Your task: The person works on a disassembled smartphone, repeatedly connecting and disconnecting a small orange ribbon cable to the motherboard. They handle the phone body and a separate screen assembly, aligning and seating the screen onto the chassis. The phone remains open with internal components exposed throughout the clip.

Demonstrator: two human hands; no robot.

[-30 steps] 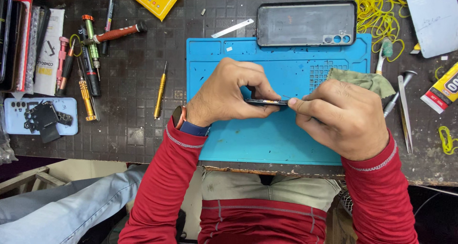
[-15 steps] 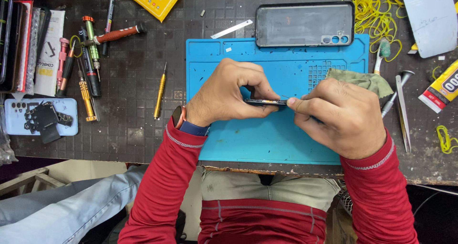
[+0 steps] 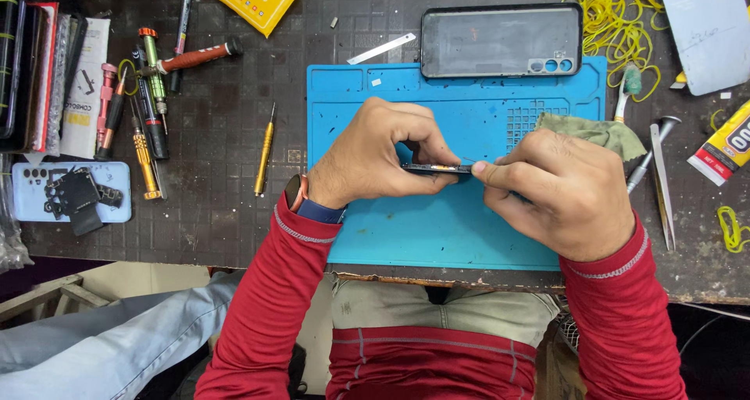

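Observation:
Above a blue work mat, my left hand pinches a thin dark phone part seen edge-on. My right hand meets it from the right, its fingertips on the part's right end, with a fine point of something just showing above the part. Whether the right hand holds a tool I cannot tell. A dark phone back cover with camera holes lies at the mat's far edge. A green cloth lies behind my right hand.
Several screwdrivers lie at the left, a yellow one beside the mat. A light blue phone cover holds small dark parts. Tweezers, a glue tube, yellow rubber bands and a yellow box are around.

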